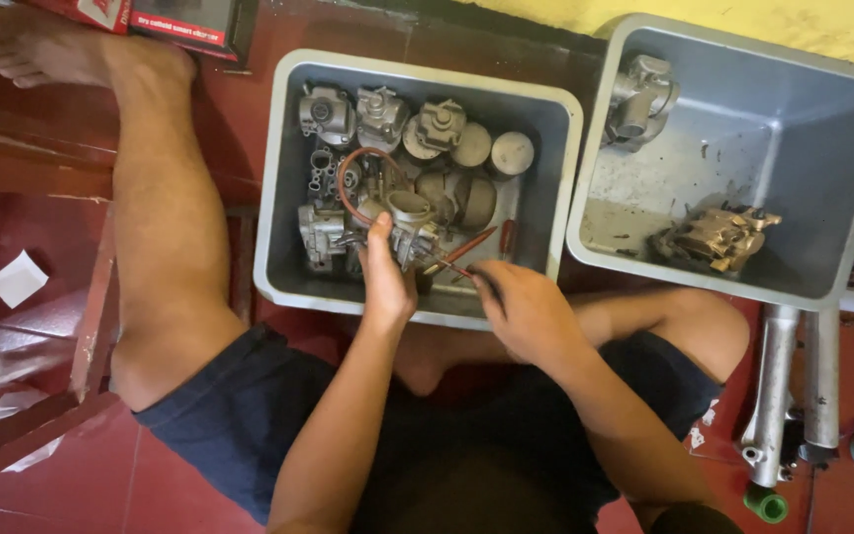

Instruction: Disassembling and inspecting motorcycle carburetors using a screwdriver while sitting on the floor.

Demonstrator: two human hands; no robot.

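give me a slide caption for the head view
Seated person's left hand steadies a carburetor in a grey bin while the right hand works a screwdriver.

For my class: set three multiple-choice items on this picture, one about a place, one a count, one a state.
1. Where is the left hand?
A) on a metal part in the left grey tub
B) in the right grey tub
C) on the floor

2. How many grey tubs are there?
A) one
B) two
C) four

3. What does the right hand hold?
A) nothing
B) a cloth
C) a thin red-handled tool

Answers: 1 A, its fingers grip the part inside that tub; 2 B, two stand side by side; 3 C, its fingers close around the tool's near end.
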